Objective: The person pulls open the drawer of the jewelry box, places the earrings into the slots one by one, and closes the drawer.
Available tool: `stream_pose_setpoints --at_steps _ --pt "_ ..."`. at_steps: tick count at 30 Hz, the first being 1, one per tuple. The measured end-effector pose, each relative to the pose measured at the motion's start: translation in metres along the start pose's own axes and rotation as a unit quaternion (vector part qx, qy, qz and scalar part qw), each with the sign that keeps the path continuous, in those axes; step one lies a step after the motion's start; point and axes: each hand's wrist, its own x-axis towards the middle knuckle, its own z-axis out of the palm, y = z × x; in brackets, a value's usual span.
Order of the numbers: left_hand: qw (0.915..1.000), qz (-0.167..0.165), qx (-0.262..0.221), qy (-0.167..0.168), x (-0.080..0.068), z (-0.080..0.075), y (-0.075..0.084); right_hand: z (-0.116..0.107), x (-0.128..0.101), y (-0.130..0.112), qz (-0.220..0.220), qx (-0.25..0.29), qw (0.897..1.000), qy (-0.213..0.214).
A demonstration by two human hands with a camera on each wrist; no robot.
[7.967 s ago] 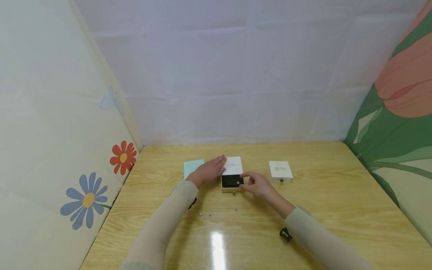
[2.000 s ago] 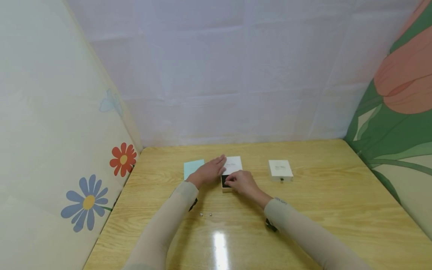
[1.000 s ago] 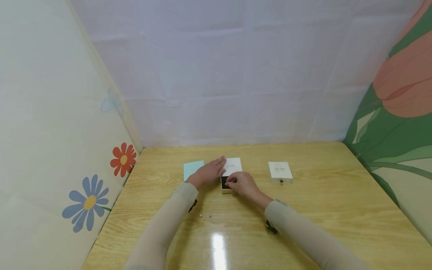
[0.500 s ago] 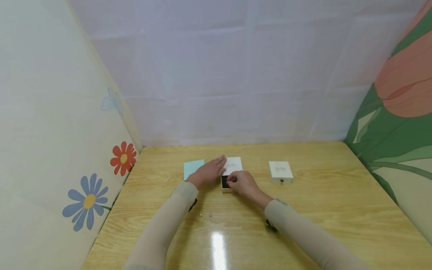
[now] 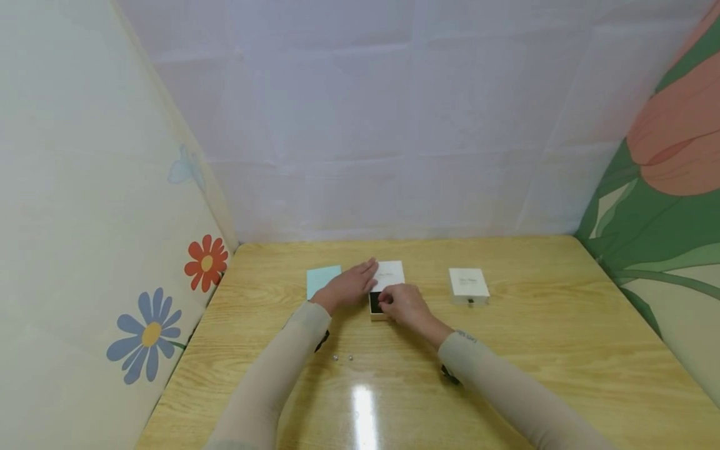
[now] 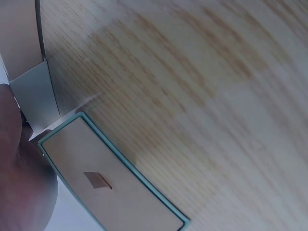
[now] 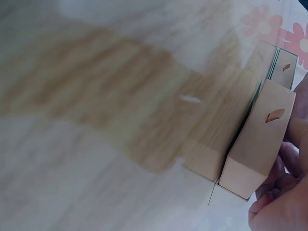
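Note:
In the head view my left hand lies with extended fingers along the left side of a white jewellery box. The box's drawer is pulled out toward me and shows a black lining. My right hand is over the drawer, thumb and fingertips pinched together at the lining. What they pinch is hidden; the hand also covers the drawer's right part. In the right wrist view the drawer front shows a small pull tab, with curled fingers beside it.
A turquoise box stands left of the white one, its pull tab showing in the left wrist view. A second white box, shut, is at the right. Two small shiny pieces lie nearer me on the wooden table.
Since eight seconds ago my right hand has moved left over the drawer, and a small shiny piece in front of the box is gone from the table. The left hand has stayed.

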Motion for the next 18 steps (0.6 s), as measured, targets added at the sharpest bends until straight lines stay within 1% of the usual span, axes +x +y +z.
stream_pose_setpoints --at_steps 1,6,9,18 --pt "1.0000 -0.001 0.002 -0.003 -0.0001 -0.0002 0.0002 -0.0005 -0.0001 -0.0003 0.002 -0.001 1.000 -0.002" --pt "1.0000 0.003 -0.004 0.007 -0.0041 -0.0049 0.0044 -0.0030 0.0007 0.0006 0.019 -0.007 1.000 -0.014" --pt "0.9999 0.007 0.000 0.011 -0.0057 -0.0071 0.0062 -0.0040 0.0011 0.0016 0.023 -0.011 1.000 -0.016" --pt "0.9999 0.008 -0.003 0.015 -0.0040 -0.0049 0.0038 -0.0074 0.0013 0.0018 0.007 -0.039 0.999 -0.015"
